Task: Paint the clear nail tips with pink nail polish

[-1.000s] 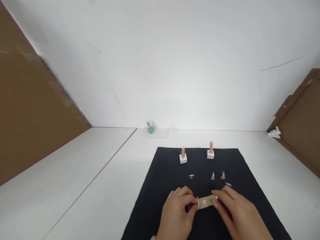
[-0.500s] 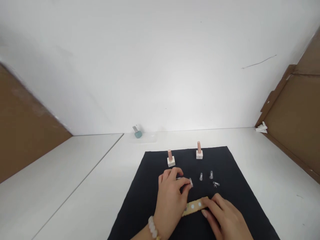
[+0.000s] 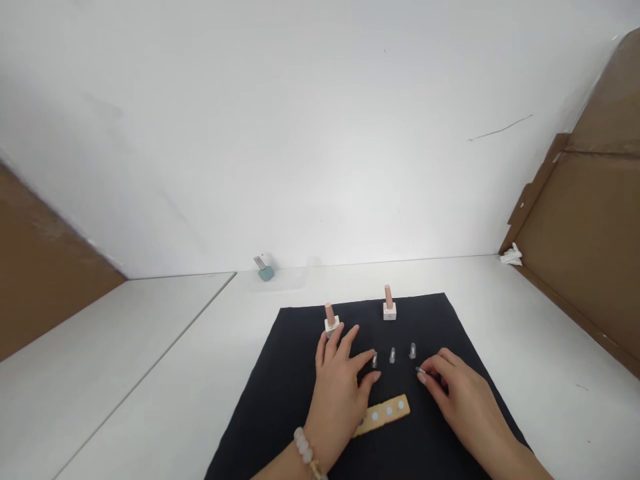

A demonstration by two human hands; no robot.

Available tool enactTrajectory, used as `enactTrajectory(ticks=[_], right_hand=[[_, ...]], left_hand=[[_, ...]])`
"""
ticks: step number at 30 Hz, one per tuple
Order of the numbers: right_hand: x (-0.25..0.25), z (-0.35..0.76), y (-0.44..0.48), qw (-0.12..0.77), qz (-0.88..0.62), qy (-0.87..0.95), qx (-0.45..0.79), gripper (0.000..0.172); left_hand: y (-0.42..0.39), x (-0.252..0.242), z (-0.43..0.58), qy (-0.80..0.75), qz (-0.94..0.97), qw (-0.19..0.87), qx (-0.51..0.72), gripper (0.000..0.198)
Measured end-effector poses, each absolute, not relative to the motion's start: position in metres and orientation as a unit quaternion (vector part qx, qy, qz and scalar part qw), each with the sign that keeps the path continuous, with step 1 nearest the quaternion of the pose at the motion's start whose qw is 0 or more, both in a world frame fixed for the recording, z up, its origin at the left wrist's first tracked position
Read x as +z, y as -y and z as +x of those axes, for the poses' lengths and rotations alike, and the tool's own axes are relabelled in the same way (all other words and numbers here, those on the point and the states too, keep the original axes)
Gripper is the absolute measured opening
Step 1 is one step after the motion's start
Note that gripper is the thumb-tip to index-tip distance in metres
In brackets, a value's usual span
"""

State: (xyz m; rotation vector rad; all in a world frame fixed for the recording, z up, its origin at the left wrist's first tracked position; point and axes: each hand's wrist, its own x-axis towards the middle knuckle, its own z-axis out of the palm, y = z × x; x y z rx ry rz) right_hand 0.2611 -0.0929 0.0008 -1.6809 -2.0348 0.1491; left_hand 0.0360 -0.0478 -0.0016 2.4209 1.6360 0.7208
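Far left on the bench (image 3: pixel 215 360): teal bottle (image 3: pixel 267 273), tilted, at the clear tray (image 3: pixel 291 279). Next, on the black cloth (image 3: pixel 425 447), a pink-capped bottle (image 3: pixel 331 320), partly covered by the fingers of the left hand (image 3: pixel 336 393). Left grip now released, thumb and index apart; half a second ago they pinched a clear piece. That first clear piece (image 3: pixel 375 360) now stands on the cloth at the index fingertip; contact unclear.

Tan strip (image 3: pixel 383 415) lies slantwise on the cloth, left end hidden by the left hand, right end now uncovered; the right fingers were on it in the previous frame. Beyond it, second clear piece (image 3: pixel 393 355) and third clear piece (image 3: pixel 413 351) complete a row of three; second pink-capped bottle (image 3: pixel 389 310) stands behind them.

Rightmost on the cloth: right hand (image 3: pixel 460 393), grip closed on a fourth clear piece (image 3: pixel 420 370), which previously lay untouched.
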Motion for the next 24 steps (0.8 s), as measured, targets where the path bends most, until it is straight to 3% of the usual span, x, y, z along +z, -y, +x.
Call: enactTrajectory(ticks=[5, 8, 11, 14, 16, 19, 24], right_hand=[[0.007, 0.265, 0.105, 0.290, -0.622, 0.725, 0.060, 0.033], [0.022, 0.257, 0.112, 0.319, -0.603, 0.723, 0.106, 0.027], [0.042, 0.237, 0.104, 0.339, -0.586, 0.725, 0.126, 0.027], [0.060, 0.212, 0.082, 0.296, -0.587, 0.742, 0.129, 0.027], [0.068, 0.196, 0.064, 0.218, -0.593, 0.765, 0.125, 0.021], [0.071, 0.175, 0.040, 0.171, -0.590, 0.781, 0.112, 0.013], [0.066, 0.145, 0.024, 0.088, -0.581, 0.806, 0.067, 0.014]], left_hand=[[0.054, 0.011, 0.006, -0.606, 0.729, 0.157, 0.278, 0.033], [0.048, 0.015, -0.009, -0.642, 0.671, 0.276, 0.248, 0.030], [0.036, 0.014, -0.010, -0.626, 0.675, 0.313, 0.232, 0.020], [0.026, 0.013, -0.005, -0.600, 0.694, 0.326, 0.226, 0.014], [0.024, 0.015, -0.004, -0.588, 0.704, 0.331, 0.222, 0.012], [0.028, 0.020, -0.012, -0.559, 0.722, 0.343, 0.220, 0.015], [0.030, 0.028, -0.036, -0.502, 0.759, 0.358, 0.210, 0.022]])
